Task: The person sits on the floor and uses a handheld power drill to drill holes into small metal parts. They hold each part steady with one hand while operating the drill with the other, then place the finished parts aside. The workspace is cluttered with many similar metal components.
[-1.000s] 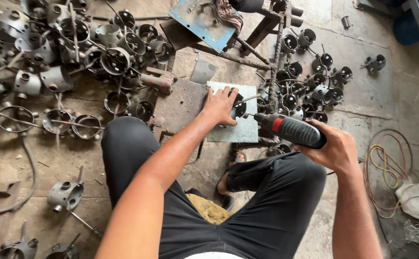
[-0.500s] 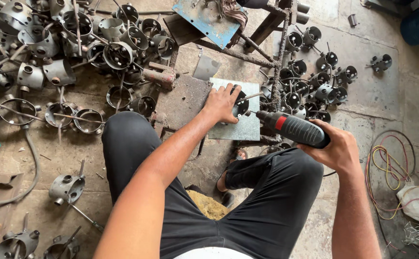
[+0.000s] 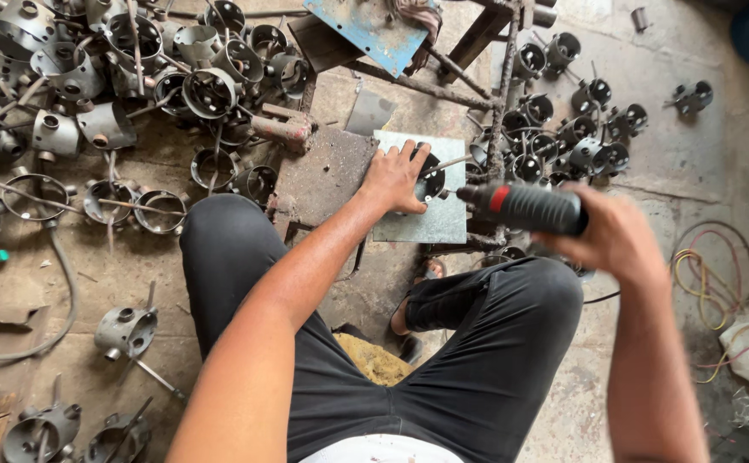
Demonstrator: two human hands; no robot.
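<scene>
seen from above, a seated person in black trousers works over one pale metal plate (image 3: 430, 219) lying on a dusty concrete floor (image 3: 700, 163). the left hand (image 3: 396, 176) presses fingers spread on one dark round metal part (image 3: 430, 180) sitting on the plate. the right hand (image 3: 610, 236) is clenched around one black power tool (image 3: 525, 207) with a red band, just right of the part. dozens of round metal housings (image 3: 134, 60) are piled left and right. one coil of coloured wire (image 3: 718, 283) lies at right.
</scene>
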